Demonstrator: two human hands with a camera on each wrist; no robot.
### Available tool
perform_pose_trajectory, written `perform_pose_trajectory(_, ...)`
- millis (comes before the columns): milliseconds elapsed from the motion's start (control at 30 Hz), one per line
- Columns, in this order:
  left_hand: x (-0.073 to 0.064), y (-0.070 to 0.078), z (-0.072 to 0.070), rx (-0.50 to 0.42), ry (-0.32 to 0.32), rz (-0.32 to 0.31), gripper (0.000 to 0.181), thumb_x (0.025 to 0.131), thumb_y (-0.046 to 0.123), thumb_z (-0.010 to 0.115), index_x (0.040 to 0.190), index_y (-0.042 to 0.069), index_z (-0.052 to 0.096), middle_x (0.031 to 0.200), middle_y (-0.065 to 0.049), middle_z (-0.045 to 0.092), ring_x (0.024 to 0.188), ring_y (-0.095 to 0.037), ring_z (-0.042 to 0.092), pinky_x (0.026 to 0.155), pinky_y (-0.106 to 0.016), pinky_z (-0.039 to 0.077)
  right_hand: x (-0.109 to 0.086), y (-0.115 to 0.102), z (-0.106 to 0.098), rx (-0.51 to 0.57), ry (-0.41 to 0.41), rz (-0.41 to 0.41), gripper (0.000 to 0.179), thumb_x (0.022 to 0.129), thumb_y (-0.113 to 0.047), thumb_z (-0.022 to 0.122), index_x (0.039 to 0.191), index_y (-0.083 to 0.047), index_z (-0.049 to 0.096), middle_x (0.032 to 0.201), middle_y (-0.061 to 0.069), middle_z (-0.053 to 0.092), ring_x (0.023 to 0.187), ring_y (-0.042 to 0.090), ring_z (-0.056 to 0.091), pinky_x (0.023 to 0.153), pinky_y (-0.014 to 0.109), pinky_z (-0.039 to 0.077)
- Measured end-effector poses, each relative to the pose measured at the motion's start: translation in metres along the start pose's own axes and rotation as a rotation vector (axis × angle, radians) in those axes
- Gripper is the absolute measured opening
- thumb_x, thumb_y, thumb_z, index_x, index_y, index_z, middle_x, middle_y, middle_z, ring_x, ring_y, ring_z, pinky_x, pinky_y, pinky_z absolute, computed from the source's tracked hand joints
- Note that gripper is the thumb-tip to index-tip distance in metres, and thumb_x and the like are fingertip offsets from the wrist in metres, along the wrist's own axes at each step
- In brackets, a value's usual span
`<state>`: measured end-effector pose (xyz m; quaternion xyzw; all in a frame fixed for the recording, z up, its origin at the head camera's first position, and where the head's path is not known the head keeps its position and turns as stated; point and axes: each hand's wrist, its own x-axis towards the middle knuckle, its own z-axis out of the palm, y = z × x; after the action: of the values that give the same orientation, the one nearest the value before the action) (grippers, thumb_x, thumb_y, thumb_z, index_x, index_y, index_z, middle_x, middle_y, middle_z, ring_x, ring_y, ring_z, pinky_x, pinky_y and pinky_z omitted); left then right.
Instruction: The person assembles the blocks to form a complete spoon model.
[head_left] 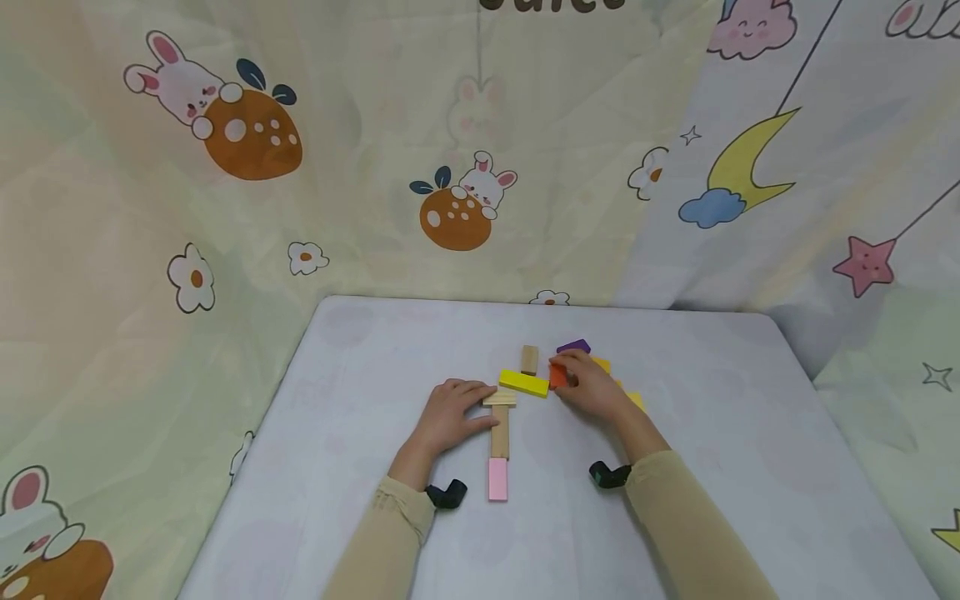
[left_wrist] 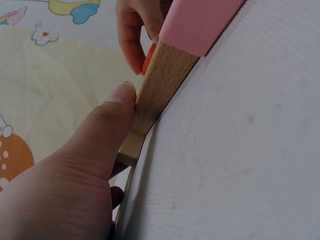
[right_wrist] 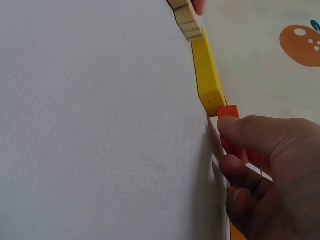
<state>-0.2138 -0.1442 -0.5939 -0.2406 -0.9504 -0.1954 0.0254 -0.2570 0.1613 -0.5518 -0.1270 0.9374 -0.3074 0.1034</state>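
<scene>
Between the thumb and fingers of my right hand [head_left: 596,390] is a red block [right_wrist: 231,131], pinched near the end of a long yellow block [head_left: 523,383]. My left hand [head_left: 450,417] lies left of a row of blocks. Its thumb touches the side of a plain wooden block [left_wrist: 162,80], and its fingertips reach a pale wooden block [head_left: 500,399] set crosswise at that block's far end. A pink block [head_left: 498,479] meets the near end of the plain one. Behind the yellow block stands another plain wooden block [head_left: 529,359]. The left fingers are partly hidden in the left wrist view.
A purple block [head_left: 573,345] lies beyond my right hand. Yellow-orange blocks [head_left: 636,400] sit partly hidden behind that hand. The white table [head_left: 360,358] ends at a patterned cloth backdrop [head_left: 360,150]. Black devices [head_left: 447,495] are worn at both wrists.
</scene>
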Motion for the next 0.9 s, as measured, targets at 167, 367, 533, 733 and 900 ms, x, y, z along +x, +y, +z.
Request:
perform_pose_trajectory(167, 0.001, 0.0, 0.0, -0.014, 0.001, 0.0, 0.067, 0.088, 0.073, 0.051, 0.145, 0.039, 0.048, 0.142, 0.01, 0.056, 0.13, -0.02, 0.048, 0.109, -0.046, 0.038, -0.01, -0.003, -0.003, -0.02, 0.041, -0.017, 0.057, 0.09, -0.028, 0.074, 0.143, -0.023, 0.053, 0.145, 0.002, 0.045, 0.1, 0.021, 0.054, 0.086, 0.035, 0.053)
perform_pose_trajectory(367, 0.001, 0.001, -0.002, -0.01, -0.007, -0.015, 0.067, 0.087, 0.073, 0.052, 0.145, 0.039, 0.048, 0.143, 0.009, 0.056, 0.13, -0.021, 0.048, 0.109, -0.047, 0.039, -0.033, -0.019, 0.001, -0.016, 0.069, -0.078, 0.06, 0.085, -0.027, 0.079, 0.14, -0.022, 0.055, 0.14, 0.002, 0.051, 0.086, 0.015, 0.053, 0.07, 0.022, 0.05)
perform_pose_trajectory(533, 0.001, 0.003, -0.004, -0.014, -0.009, -0.017, 0.066, 0.087, 0.071, 0.055, 0.143, 0.037, 0.051, 0.142, 0.009, 0.056, 0.13, -0.021, 0.049, 0.109, -0.046, 0.038, -0.06, -0.038, 0.016, 0.024, 0.05, -0.119, 0.061, 0.082, -0.026, 0.082, 0.138, -0.022, 0.057, 0.138, -0.002, 0.053, 0.084, 0.012, 0.053, 0.069, 0.019, 0.049)
perform_pose_trajectory(733, 0.001, 0.003, -0.006, -0.002, -0.003, -0.014, 0.065, 0.087, 0.07, 0.056, 0.143, 0.037, 0.052, 0.141, 0.009, 0.057, 0.129, -0.02, 0.049, 0.109, -0.046, 0.038, -0.091, -0.056, 0.046, 0.08, -0.006, -0.233, 0.058, 0.082, -0.032, 0.081, 0.136, -0.025, 0.059, 0.136, -0.008, 0.053, 0.083, 0.007, 0.053, 0.068, 0.018, 0.049)
perform_pose_trajectory(900, 0.002, 0.003, -0.006, -0.005, -0.003, -0.01, 0.064, 0.088, 0.069, 0.056, 0.143, 0.037, 0.051, 0.141, 0.009, 0.057, 0.129, -0.02, 0.049, 0.109, -0.047, 0.038, -0.111, -0.068, 0.069, 0.101, -0.111, -0.276, 0.057, 0.084, -0.045, 0.076, 0.136, -0.028, 0.058, 0.137, -0.008, 0.051, 0.084, 0.004, 0.052, 0.07, 0.017, 0.048)
